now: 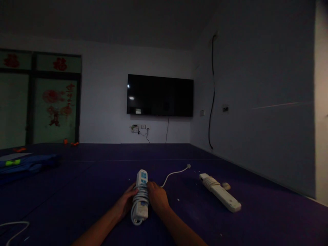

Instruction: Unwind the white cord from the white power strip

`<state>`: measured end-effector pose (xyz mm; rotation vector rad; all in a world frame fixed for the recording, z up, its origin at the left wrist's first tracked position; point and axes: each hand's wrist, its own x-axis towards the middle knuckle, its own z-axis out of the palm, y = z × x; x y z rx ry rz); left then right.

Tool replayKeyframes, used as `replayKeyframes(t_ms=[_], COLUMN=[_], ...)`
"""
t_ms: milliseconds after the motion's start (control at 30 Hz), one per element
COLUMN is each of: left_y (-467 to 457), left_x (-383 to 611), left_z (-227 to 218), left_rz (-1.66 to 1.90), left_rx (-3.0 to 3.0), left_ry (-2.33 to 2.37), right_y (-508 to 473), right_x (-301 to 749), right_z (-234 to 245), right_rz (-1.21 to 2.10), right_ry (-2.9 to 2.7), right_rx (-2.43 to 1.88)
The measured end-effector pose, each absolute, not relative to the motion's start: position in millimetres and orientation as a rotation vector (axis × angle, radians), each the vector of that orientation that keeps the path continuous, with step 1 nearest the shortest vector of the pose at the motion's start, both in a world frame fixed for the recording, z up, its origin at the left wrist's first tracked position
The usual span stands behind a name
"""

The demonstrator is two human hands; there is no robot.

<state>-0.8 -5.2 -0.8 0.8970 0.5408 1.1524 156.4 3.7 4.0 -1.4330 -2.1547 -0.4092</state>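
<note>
A white power strip (140,211) with blue socket faces stands before me, its cord (140,194) wound in several turns around the middle. My left hand (127,200) is closed on the strip's left side. At the right side, my right hand (156,195) is closed against the windings; its fingertips are partly hidden, and it appears to grip the cord. From there the loose end of the cord runs away to the right and ends in a plug (188,166) on the purple surface.
A second power strip (225,197), wrapped in its own cord, lies to the right with its plug (226,186) beside it. Blue cloth (33,164) lies at the left, and a white cable (17,222) at the lower left. A television (160,95) hangs on the far wall.
</note>
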Motion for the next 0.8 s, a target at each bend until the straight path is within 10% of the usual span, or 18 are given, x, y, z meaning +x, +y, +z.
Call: replayKeyframes(t_ms=[800], left_y=[-3.4], left_x=[0.7], left_z=[-10.0], left_rz=[1.260], left_rx=[0.894], left_ry=[0.668], right_y=[9.6], right_x=[155.4], right_z=[-0.6], right_rz=[-0.481], right_ry=[-2.115], right_rx=[-1.500])
